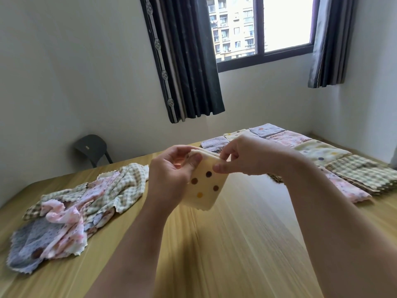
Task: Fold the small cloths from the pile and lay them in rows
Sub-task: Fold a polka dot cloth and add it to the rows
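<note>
Head camera view, looking forward and down over a pale wooden surface [236,244]. At the centre, lifted clear of the wood, hangs a cream dotted cloth [204,188], doubled over, with its layers showing along the top edge. The left hand [169,175] has its grip clamped on the top left corner, thumb in front and fingers curled behind. The right hand [247,155] pinches the top right corner between thumb and forefinger. Holding both upper corners lets the cloth hang straight so its edges can be matched, probably for a further fold. At about eight o'clock lies the pile [81,207] of loose, crumpled cloths, checked, pink and grey, within easy reach of the left hand. From one to three o'clock the folded cloths [318,151] lie flat in rows, side by side, on the right hand's side where a finished one could be set down. A dark chair [92,147] stands by the wall at ten o'clock; a window [257,29] with dark curtains [187,61] sits at twelve
</note>
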### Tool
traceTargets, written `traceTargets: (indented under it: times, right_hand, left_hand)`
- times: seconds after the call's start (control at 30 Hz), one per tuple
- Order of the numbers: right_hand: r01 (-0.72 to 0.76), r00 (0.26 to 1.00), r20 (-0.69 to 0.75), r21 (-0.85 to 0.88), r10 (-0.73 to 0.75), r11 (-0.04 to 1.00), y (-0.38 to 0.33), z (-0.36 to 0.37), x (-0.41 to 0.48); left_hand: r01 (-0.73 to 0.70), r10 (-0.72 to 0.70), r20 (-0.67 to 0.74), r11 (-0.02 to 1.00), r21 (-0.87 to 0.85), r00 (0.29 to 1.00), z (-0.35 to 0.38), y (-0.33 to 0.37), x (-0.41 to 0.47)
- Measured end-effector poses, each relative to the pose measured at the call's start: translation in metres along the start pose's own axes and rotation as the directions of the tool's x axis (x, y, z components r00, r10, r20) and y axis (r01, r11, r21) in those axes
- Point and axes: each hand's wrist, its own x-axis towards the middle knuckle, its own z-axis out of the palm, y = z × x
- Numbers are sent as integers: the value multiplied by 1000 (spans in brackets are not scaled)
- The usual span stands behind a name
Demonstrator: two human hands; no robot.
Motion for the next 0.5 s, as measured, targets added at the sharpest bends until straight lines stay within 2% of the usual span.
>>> traceTargets:
  times: [0.1,0.23,0.37,0.5]
  right_hand:
    - [-26,995,91,-42,29,999,3,2,-1]
    - [-44,991,124,-104,57,994,5,2,1]
    - [7,982,189,-37,0,999,4,0,0]
    - [114,964,241,1,-111,994,-4,-3,-5]
  left_hand:
    - [5,-5,-5,1000,-3,1000,-2,-2,1]
    - [18,-18,-12,1000,-22,1000,-4,-4,3]
    - [44,-44,-88,999,-6,995,-4,-8,4]
    - [153,-160,-128,986,-64,979,-6,-13,6]
